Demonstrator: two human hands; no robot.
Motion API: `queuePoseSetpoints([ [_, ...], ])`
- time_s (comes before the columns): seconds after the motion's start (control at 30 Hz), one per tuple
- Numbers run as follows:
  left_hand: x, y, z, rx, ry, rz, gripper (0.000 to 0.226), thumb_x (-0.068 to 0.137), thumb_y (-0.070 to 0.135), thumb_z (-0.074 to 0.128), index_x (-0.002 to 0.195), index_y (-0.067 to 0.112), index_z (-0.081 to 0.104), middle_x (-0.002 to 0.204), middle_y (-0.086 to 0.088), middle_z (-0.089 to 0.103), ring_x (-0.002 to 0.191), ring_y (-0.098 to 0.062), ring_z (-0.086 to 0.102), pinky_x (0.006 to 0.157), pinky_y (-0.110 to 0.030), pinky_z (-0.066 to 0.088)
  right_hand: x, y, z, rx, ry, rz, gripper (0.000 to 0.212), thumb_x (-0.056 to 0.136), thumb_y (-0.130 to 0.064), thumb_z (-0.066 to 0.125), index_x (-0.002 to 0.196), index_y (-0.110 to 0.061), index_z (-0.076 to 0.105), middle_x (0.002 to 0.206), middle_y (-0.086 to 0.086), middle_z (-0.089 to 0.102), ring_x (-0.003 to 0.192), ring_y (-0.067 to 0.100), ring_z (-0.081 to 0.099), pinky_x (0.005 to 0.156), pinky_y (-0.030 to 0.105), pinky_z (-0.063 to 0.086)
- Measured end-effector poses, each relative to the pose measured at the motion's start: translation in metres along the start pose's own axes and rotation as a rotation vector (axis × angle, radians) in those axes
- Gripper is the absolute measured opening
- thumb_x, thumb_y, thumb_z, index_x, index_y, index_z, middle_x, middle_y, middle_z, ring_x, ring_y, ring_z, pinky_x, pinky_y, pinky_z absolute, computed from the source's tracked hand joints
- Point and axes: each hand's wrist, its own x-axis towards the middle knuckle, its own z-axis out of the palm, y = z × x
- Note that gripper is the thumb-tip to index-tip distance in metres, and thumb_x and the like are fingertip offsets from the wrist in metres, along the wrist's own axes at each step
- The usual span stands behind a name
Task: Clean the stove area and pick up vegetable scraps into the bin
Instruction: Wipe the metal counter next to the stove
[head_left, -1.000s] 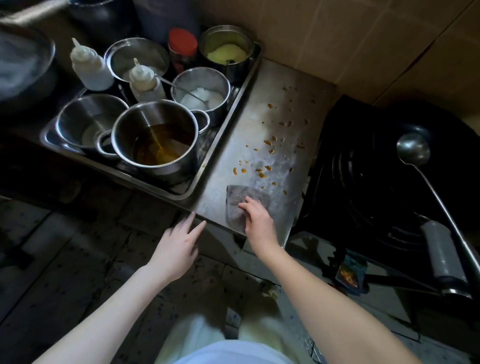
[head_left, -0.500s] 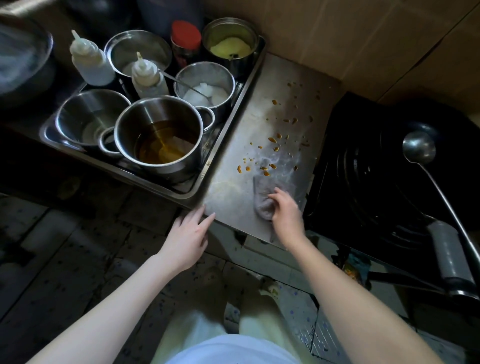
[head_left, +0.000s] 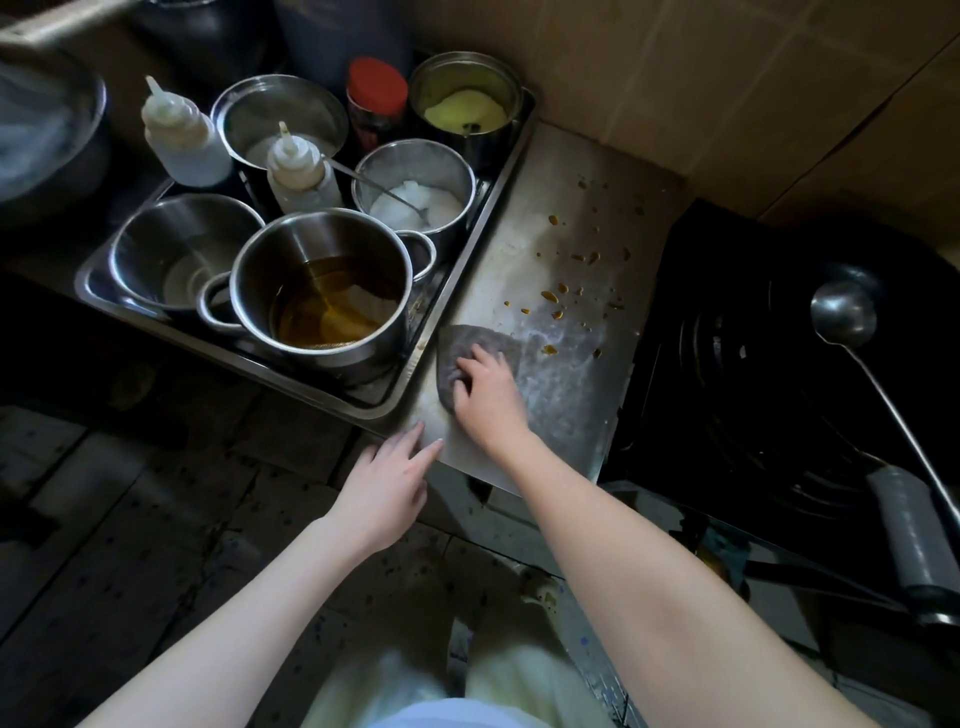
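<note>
**Head view**

- Right hand (head_left: 488, 395): centre of frame, laid on a grey cloth (head_left: 457, 340), fingers spread over it and pressing it to the steel counter (head_left: 563, 415). It pins the cloth rather than wrapping it.
- Left hand (head_left: 387, 493): below and left of the right, fingers straight and together, holding nothing. The tips reach the counter's near edge, but whether they touch it cannot be told. The hands are close but apart.
- Vegetable scraps (head_left: 550, 297): small orange bits scattered over the counter, above and right of the cloth and not touching it. A wiped, smeared patch lies between.
- Bin: not in view.
- Steel tray (head_left: 511, 171): upper left of frame, its rim just beside the cloth. It holds a pot of oil (head_left: 322, 301), a pot of white granules (head_left: 415, 200), a pot of yellow paste (head_left: 465, 109), two squeeze bottles (head_left: 182, 140), a red-lidded jar (head_left: 376, 85) and steel bowls.
- Wok (head_left: 769, 374) with ladle (head_left: 842, 312): right of frame, on the dark stove.

**Hazards, as judged**

- A wipe towards the right may push scraps into the gap by the stove.
- A fast pull towards the near edge may drop them on the floor if the left hand is not cupped below.
- A leftward stroke may knock the tray rim and slop the oil.
</note>
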Motion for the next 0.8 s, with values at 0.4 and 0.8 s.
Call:
queuePoseSetpoints([
  [0.4,-0.011,-0.010,0.002,-0.028,-0.041,-0.057,0.055,0.096,0.024,0.043,0.147,0.026,0.024,0.157,-0.005,0.018,0.142,-0.024,0.024,0.110,-0.040,0.030,-0.010,0.083,-0.055,-0.013,0.213,0.203,0.033,0.090,-0.016,0.055,0.122,-0.016,0.062,0.147,0.003,0.042,0.138,0.026,0.035,0.115,0.037,0.028],
  [0.8,-0.033,-0.007,0.001,-0.065,0.011,-0.230,0.056,0.095,0.029,0.044,0.148,0.026,0.024,0.156,-0.005,0.022,0.140,-0.021,0.028,0.109,-0.036,0.030,-0.035,-0.001,0.018,-0.172,-0.099,-0.175,0.037,0.096,-0.028,0.049,0.132,-0.018,0.052,0.153,0.003,0.032,0.142,0.034,0.025,0.103,0.046,0.041],
])
